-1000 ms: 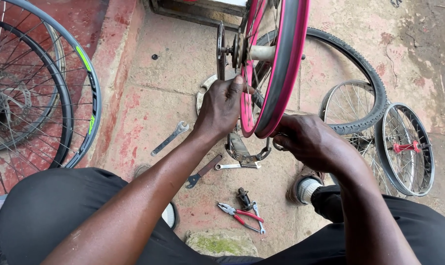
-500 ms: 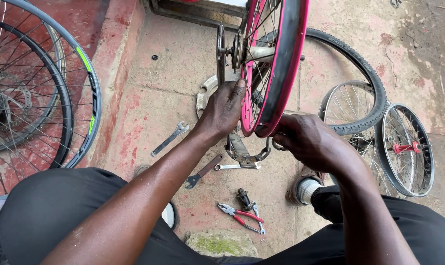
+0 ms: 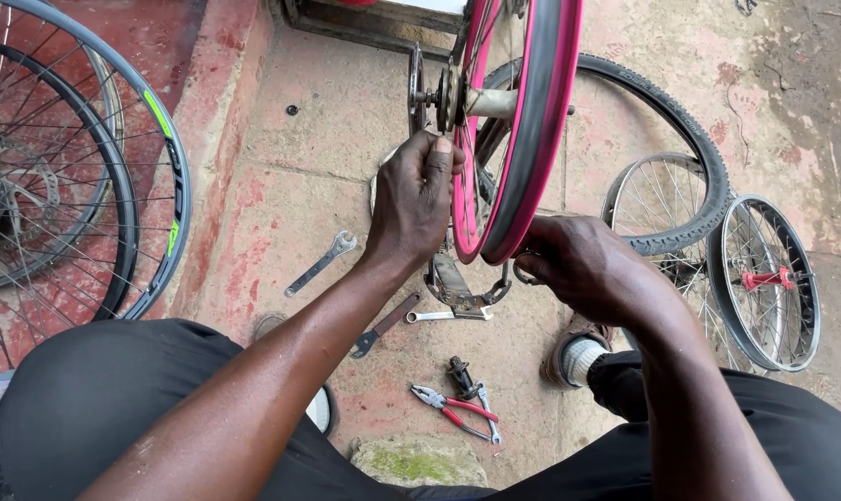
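The pink-rimmed wheel [image 3: 522, 139] stands upright in front of me, its smooth black tyre over glossy pink metal, thin spokes running to a pale hub. My left hand [image 3: 416, 199] is closed on the rim's near edge, thumb pressed on top. My right hand [image 3: 583, 264] curls around the lower rim; whether it holds anything small I cannot tell. Below on the rough concrete lie a flat steel spanner [image 3: 320, 263] and red-handled pliers [image 3: 453, 408]. A knobbly tyre [image 3: 689, 139] and small spoked wheel [image 3: 765, 278] sit to the right.
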